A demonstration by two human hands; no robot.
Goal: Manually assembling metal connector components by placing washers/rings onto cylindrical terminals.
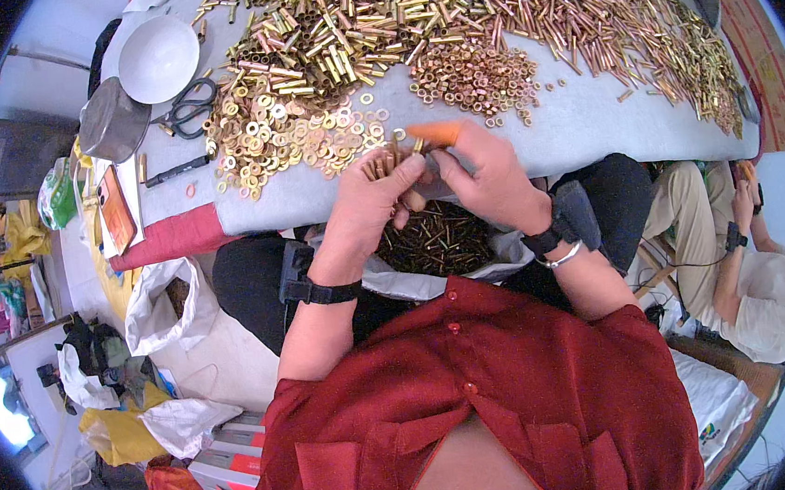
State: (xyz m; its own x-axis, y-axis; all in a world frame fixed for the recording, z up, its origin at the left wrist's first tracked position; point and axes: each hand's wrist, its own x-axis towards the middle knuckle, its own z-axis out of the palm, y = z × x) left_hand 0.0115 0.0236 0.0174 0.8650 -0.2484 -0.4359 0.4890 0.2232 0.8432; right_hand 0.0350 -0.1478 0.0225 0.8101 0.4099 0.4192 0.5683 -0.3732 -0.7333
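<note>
My left hand [374, 195] is closed around several thin brass-coloured bolts [380, 166], which stick up between the fingers over the table's front edge. Close beside it, my right hand [490, 180] has its fingers bent together at the tips of the left thumb and fingers. An orange finger cover [436, 133] sits on one of its fingers, and whatever it pinches is too small to make out. Just beyond the hands lie a pile of flat brass-coloured washers [295, 141] and a heap of coppery nuts [476, 77]. Below the hands, a white sack [405, 286] holds many dark bolts [434, 241].
Metal sleeves [337, 40] and long bolts [578, 14] cover the far table. At left are a white bowl [159, 60], metal pot [115, 120], scissors [191, 109], black marker [176, 171] and phone [115, 209]. Another person [767, 306] sits at right.
</note>
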